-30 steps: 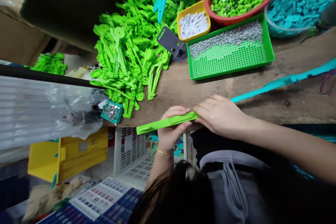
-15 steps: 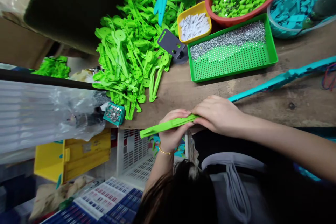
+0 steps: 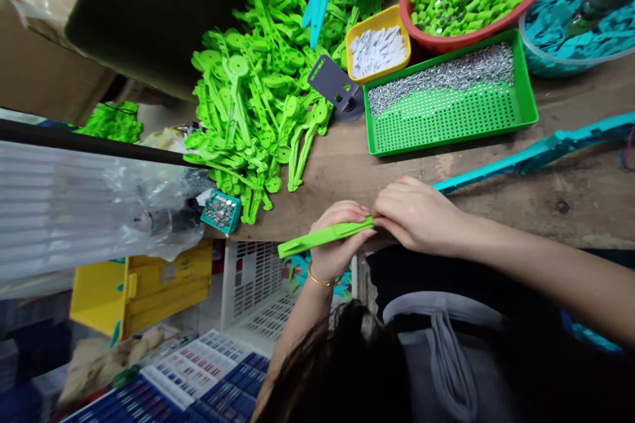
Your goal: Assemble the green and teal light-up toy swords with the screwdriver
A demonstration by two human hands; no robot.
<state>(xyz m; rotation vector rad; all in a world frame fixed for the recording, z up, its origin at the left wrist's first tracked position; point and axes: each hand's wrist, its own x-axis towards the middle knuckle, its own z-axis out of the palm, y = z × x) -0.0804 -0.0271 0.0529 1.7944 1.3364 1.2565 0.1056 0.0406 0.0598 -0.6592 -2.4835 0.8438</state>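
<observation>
While hands clamp it, green strip [image 3: 300,244] mid-work

Head view: left hand [image 3: 337,248] and right hand [image 3: 421,217] each have a closed grip on the green strip, nearer the person than the green tray [image 3: 446,124]. Long, flat, bright. Left of the tray, a heap of green parts [image 3: 248,106] looks not yet worked.

A single view comes from a camera worn on the head; it looks steeply down and a little forward, over the person's own dark hair [image 3: 342,370] at the lower edge; the wooden bench [image 3: 347,165] crosses the middle, its far side toward the top, where the frame cuts the red bowl [image 3: 434,43]; it is near enough that the left hand [image 3: 337,238] and right hand [image 3: 421,215], meeting on the green strip [image 3: 322,236], sit just below centre; a yellow crate [image 3: 143,284] on the floor shows lower left.
</observation>
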